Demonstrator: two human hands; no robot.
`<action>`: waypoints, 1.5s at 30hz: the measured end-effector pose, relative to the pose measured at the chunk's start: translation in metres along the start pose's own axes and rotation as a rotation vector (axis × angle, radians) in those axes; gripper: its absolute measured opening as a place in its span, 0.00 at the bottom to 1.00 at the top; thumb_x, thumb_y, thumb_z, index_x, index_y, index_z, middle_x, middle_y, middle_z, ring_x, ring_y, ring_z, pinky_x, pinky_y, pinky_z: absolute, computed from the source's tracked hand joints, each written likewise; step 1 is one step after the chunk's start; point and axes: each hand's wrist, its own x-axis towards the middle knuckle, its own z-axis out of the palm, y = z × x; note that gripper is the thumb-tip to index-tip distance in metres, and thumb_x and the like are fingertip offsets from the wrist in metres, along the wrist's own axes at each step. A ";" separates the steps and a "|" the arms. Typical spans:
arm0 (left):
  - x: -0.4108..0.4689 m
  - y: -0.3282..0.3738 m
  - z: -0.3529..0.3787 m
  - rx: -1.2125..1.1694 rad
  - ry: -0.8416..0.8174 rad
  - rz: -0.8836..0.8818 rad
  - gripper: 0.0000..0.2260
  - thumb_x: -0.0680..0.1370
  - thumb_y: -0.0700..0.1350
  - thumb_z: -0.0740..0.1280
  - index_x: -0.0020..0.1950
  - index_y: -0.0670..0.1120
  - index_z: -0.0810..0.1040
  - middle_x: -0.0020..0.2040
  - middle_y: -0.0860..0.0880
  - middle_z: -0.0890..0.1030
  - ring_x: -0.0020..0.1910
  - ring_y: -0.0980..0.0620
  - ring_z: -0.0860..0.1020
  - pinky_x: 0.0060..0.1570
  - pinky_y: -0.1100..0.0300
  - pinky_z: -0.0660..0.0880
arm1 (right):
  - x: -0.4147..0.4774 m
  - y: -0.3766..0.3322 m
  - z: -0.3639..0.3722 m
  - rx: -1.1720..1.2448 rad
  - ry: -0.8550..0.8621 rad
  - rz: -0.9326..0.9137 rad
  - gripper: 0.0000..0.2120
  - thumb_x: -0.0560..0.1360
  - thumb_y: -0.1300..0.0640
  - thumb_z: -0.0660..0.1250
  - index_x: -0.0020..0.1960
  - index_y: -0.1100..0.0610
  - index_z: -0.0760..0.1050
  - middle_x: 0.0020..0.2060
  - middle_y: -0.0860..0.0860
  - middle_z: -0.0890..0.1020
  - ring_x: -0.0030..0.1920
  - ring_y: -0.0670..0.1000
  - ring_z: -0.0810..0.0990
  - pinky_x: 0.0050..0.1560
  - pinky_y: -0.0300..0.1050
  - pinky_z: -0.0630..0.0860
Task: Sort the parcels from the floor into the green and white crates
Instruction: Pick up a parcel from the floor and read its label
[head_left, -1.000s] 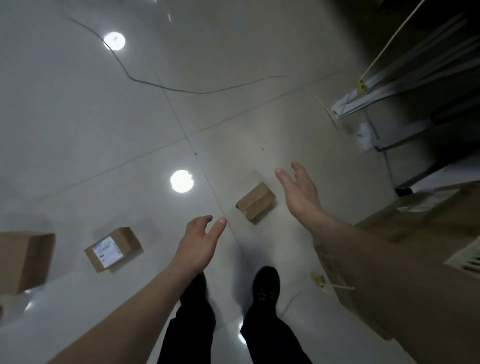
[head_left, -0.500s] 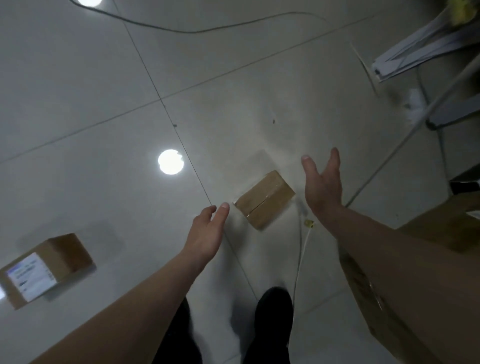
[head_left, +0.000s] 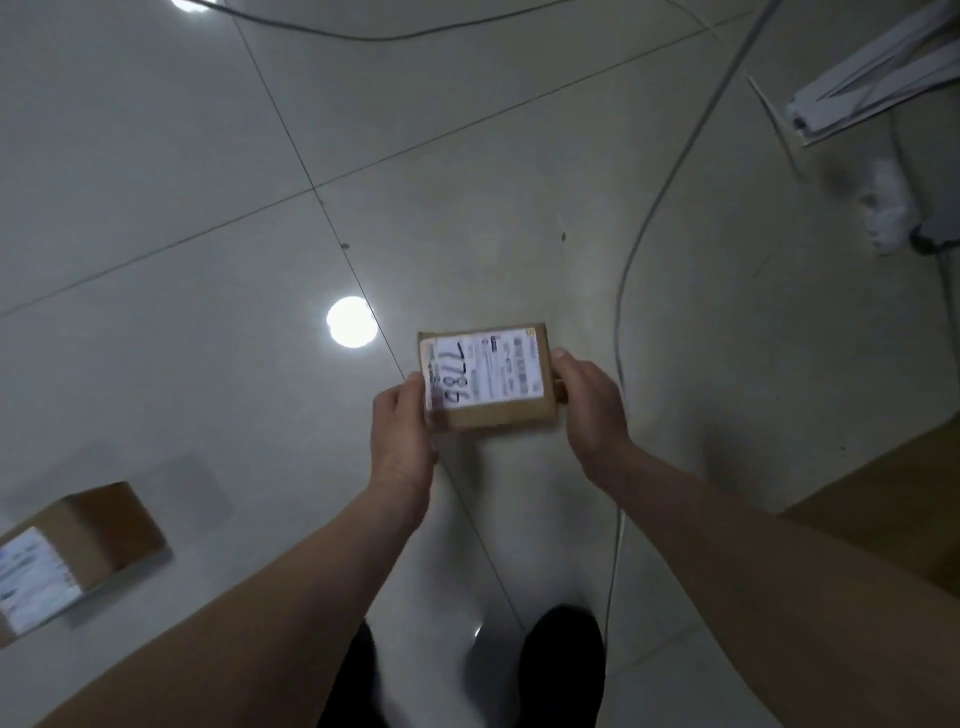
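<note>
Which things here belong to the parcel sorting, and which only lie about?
Job: small brown cardboard parcel with white label, between left hand and right hand; second brown labelled parcel on floor.
Lying about: thin grey cable; white rails.

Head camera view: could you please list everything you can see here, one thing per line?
small brown cardboard parcel: one, brown with a handwritten white label, centre, held between both hands
second brown cardboard parcel: one, brown with a white label, on the floor, lower left
large brown cardboard box: one, brown, right edge
thin grey cables: two, grey, across the top and down the right
flat white strips: a few, white, top right
glossy tiled floor: one, pale grey, throughout
dark-clad legs: two, black, bottom centre
left hand: one, grips the parcel's left side
right hand: one, grips the parcel's right side
</note>
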 end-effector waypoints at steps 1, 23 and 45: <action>0.000 0.000 -0.006 0.040 -0.044 -0.037 0.14 0.82 0.61 0.57 0.58 0.52 0.72 0.58 0.49 0.77 0.60 0.48 0.74 0.63 0.41 0.69 | -0.005 0.005 0.005 -0.009 -0.056 0.037 0.36 0.65 0.26 0.59 0.48 0.57 0.84 0.43 0.49 0.86 0.48 0.52 0.84 0.54 0.50 0.78; -0.136 0.122 -0.068 0.164 -0.122 -0.034 0.26 0.79 0.71 0.49 0.64 0.56 0.73 0.55 0.50 0.79 0.66 0.42 0.73 0.72 0.33 0.58 | -0.141 -0.139 -0.011 0.028 0.006 0.065 0.33 0.74 0.25 0.54 0.55 0.51 0.78 0.50 0.49 0.84 0.54 0.54 0.82 0.57 0.50 0.76; -0.659 0.307 0.043 0.598 -0.946 0.431 0.32 0.77 0.73 0.46 0.72 0.59 0.71 0.67 0.50 0.77 0.65 0.42 0.74 0.69 0.34 0.57 | -0.533 -0.365 -0.401 0.731 0.814 -0.079 0.40 0.71 0.19 0.50 0.47 0.54 0.81 0.45 0.51 0.85 0.50 0.55 0.83 0.61 0.52 0.75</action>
